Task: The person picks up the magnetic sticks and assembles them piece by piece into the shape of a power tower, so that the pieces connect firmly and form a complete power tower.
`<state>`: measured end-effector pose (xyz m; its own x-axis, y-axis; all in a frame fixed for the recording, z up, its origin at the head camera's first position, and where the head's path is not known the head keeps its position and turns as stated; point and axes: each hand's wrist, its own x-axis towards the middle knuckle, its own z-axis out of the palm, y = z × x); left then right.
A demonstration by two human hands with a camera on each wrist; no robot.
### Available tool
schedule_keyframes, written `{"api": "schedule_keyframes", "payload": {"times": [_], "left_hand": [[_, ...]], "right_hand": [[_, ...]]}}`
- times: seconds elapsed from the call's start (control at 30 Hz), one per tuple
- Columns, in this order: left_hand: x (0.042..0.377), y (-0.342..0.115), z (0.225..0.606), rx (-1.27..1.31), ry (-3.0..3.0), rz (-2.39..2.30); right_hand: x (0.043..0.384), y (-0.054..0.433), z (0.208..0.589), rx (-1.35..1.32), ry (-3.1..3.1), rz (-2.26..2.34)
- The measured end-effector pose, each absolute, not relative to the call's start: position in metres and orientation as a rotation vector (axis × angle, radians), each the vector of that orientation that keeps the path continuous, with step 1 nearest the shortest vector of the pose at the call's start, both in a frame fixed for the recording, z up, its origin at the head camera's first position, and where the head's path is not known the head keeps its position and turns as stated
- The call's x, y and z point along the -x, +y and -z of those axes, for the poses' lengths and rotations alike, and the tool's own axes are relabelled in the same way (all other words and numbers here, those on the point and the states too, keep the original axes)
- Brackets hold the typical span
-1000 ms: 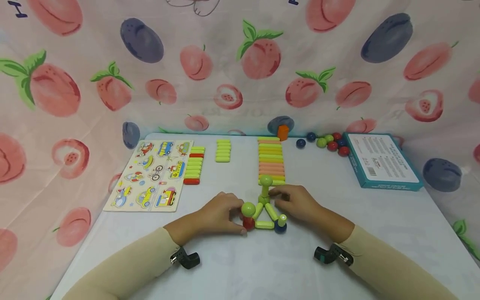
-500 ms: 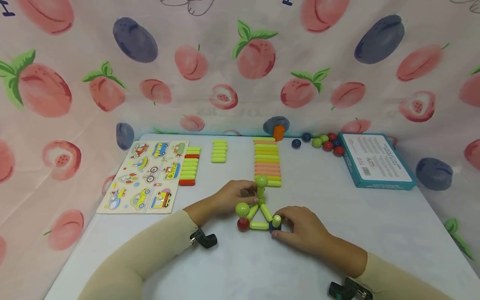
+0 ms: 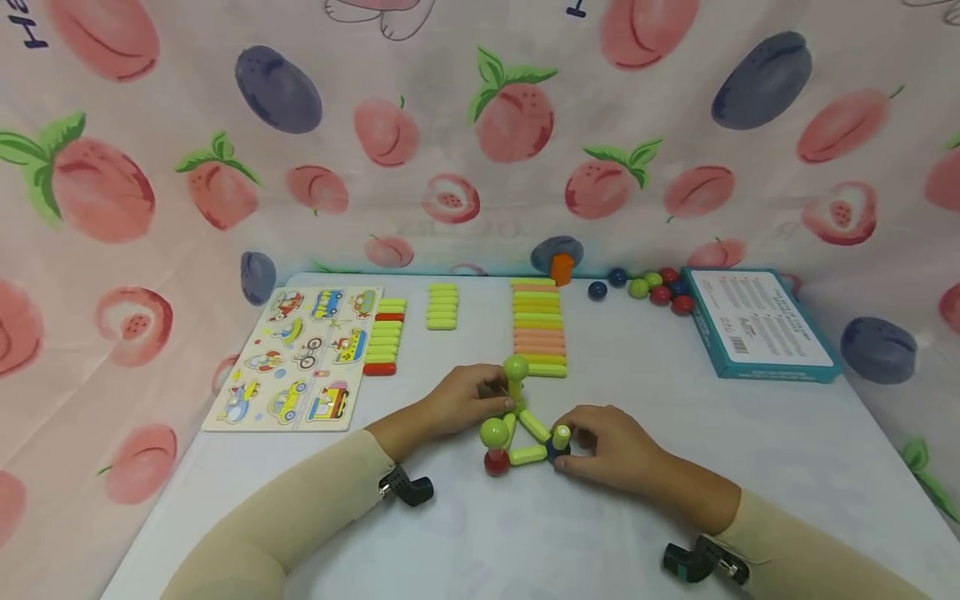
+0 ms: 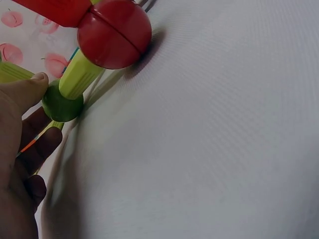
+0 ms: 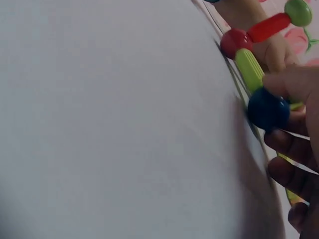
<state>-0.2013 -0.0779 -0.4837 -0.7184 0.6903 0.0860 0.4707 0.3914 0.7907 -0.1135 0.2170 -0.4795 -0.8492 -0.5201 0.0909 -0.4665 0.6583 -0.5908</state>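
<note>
A triangle of light green sticks (image 3: 528, 455) lies on the table, with a red ball (image 3: 497, 462), a blue ball (image 5: 268, 108) and a green ball (image 4: 62, 102) at its corners. Upright sticks rise from the corners; those at the red and back corners carry green balls (image 3: 494, 433) on top, while the stick (image 3: 562, 437) over the blue ball ends bare. My left hand (image 3: 467, 400) pinches the green back corner between thumb and fingers. At the right corner, my right hand (image 3: 618, 447) pinches the blue ball, thumb on its near side.
Beyond the hands lies a row of yellow, green and orange sticks (image 3: 538, 327). Smaller stick groups (image 3: 442, 307) and a picture board (image 3: 300, 358) are at left. Loose balls (image 3: 660, 295) sit against a teal box (image 3: 765, 325) at right; an orange block (image 3: 562, 268) stands at the back.
My left hand has gone from the red ball to the green back corner. My right hand has come from the back corner to the blue ball. The triangle has turned slightly, red corner nearer me.
</note>
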Motion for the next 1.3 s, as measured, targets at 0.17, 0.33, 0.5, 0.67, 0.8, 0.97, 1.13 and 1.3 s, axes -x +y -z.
{"api": "schedule_keyframes", "payload": {"times": [0.17,0.33,0.5,0.67,0.8,0.97,1.13,1.3], "left_hand": [[0.203,-0.077,0.486,-1.062,2.403,-1.224],[0.202,-0.079,0.486,-1.077,2.438,-1.206],[0.201,-0.081,0.485,-1.076,2.44,-1.202],[0.201,-0.078,0.484,-1.079,2.442,-1.197],[0.202,-0.077,0.484,-1.069,2.448,-1.191],[0.203,-0.073,0.486,-1.073,2.46,-1.17],[0.202,-0.074,0.482,-1.073,2.463,-1.175],[0.202,-0.076,0.484,-1.06,2.466,-1.194]], "right_hand": [[0.15,0.24,0.457,0.927,2.789,0.815],[0.227,0.263,0.444,0.606,2.999,0.641],[0.287,0.274,0.455,0.178,3.118,0.661],[0.313,0.274,0.47,0.014,3.12,0.743],[0.322,0.268,0.475,0.025,3.145,0.705],[0.313,0.258,0.471,0.062,3.115,0.871],[0.269,0.241,0.444,0.228,2.801,1.372],[0.2,0.233,0.424,0.57,2.356,1.639]]}}
